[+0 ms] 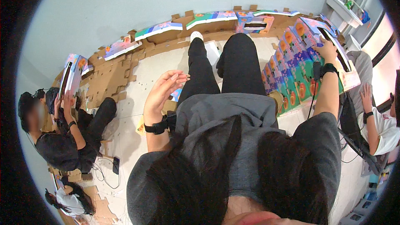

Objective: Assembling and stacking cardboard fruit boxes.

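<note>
1. The row of printed cartons [291,77] — bright blue, purple and green boxes with orange fruit pictures — stands packed side by side on the floor to the person's right, its long axis running away from the person's black-trousered legs [237,64].
2. The right hand [326,51] rests on the far end carton [310,28] of that row, fingers curled over its top edge; the arm is stretched out nearly straight.
3. The left hand [163,88] is well apart from the row — raised above the left knee, fingers spread, holding nothing.
4. The right hand is plainly the nearer one.
</note>
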